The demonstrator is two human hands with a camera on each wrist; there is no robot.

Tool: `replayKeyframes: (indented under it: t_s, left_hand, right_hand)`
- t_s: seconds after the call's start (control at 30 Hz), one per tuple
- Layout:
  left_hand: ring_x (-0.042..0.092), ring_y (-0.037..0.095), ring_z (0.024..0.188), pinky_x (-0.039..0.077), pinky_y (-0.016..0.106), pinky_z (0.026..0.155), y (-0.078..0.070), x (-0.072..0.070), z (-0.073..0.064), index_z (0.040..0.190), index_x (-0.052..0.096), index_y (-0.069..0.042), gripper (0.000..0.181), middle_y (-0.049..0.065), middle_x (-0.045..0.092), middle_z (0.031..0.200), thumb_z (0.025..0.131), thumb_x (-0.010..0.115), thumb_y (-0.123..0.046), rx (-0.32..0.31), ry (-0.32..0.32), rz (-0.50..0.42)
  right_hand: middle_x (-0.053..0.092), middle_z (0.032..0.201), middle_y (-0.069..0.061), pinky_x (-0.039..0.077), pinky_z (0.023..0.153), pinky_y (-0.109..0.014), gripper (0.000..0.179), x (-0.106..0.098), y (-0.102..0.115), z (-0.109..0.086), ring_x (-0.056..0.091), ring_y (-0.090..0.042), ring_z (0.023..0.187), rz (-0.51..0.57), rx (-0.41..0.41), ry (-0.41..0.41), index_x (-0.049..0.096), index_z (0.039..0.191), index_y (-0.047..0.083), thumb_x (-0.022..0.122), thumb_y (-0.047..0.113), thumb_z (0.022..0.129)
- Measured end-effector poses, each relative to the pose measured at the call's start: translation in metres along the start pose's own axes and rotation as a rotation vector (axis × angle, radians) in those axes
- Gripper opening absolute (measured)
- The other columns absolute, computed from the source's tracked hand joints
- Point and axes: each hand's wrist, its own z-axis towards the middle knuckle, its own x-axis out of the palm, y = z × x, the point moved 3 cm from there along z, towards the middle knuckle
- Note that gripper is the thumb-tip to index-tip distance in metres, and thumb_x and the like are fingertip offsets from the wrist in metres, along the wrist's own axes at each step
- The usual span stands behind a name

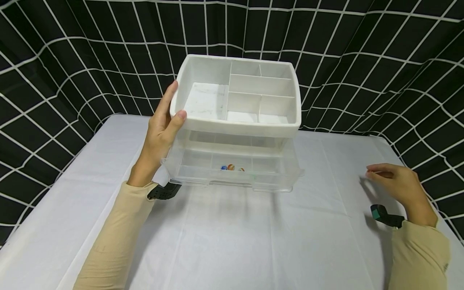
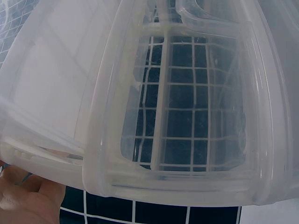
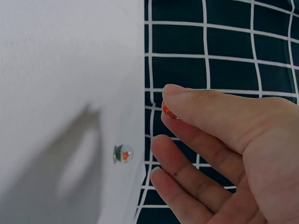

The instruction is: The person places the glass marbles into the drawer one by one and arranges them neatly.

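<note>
A storage box has a white divided top tray (image 1: 206, 98) and a clear drawer (image 1: 268, 183) jutting out at the front. Several marbles (image 1: 231, 166), blue and orange among them, lie in the drawer. My left hand (image 1: 159, 131) grips the white tray's left end, thumb over the front rim and fingers along the side. The left wrist view shows the box's clear side (image 2: 261, 140), with part of that hand at lower left. Far to the right, my right hand (image 1: 400, 183) pinches a reddish marble (image 3: 168, 112) between thumb and index finger, largely hidden by the fingertips.
Another clear marble (image 3: 123, 153) with an orange core sits on the white tablecloth (image 1: 246, 241), near the table's edge beside my right hand. A black cloth with a white grid (image 1: 253, 28) hangs behind and around the table.
</note>
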Motion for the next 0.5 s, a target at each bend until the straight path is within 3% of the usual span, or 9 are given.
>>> replayKeyframes:
  t_s: [0.17,0.3,0.5]
  left_hand:
    - [0.052,0.018,0.116,0.046,0.021,0.095,0.0,0.0,0.0,0.158,0.026,-0.013,0.062,0.009,0.037,0.156,0.1,0.047,-0.008,0.0,-0.001,-0.001]
    - [0.053,0.018,0.115,0.047,0.022,0.095,-0.001,0.0,0.0,0.158,0.026,-0.013,0.062,0.01,0.037,0.155,0.1,0.047,-0.008,0.0,-0.001,-0.002]
    - [0.053,0.018,0.115,0.047,0.022,0.094,0.0,0.0,0.0,0.158,0.026,-0.014,0.062,0.01,0.038,0.155,0.1,0.047,-0.008,-0.001,-0.001,0.006]
  right_hand:
    - [0.073,0.105,-0.023,0.035,0.064,-0.016,0.038,0.0,0.009,0.002,0.039,0.03,0.071,0.007,-0.019,0.013,0.07,0.116,-0.002,0.065,0.03,0.096]
    - [0.076,0.096,-0.019,0.035,0.072,-0.022,0.037,-0.002,0.016,0.002,0.04,0.03,0.071,0.019,-0.038,-0.004,0.07,0.115,-0.002,0.066,0.029,0.096]
    - [0.072,0.081,0.019,0.036,0.064,-0.013,0.037,-0.007,0.025,0.001,0.045,0.029,0.071,0.043,-0.071,-0.028,0.072,0.114,0.0,0.068,0.031,0.094]
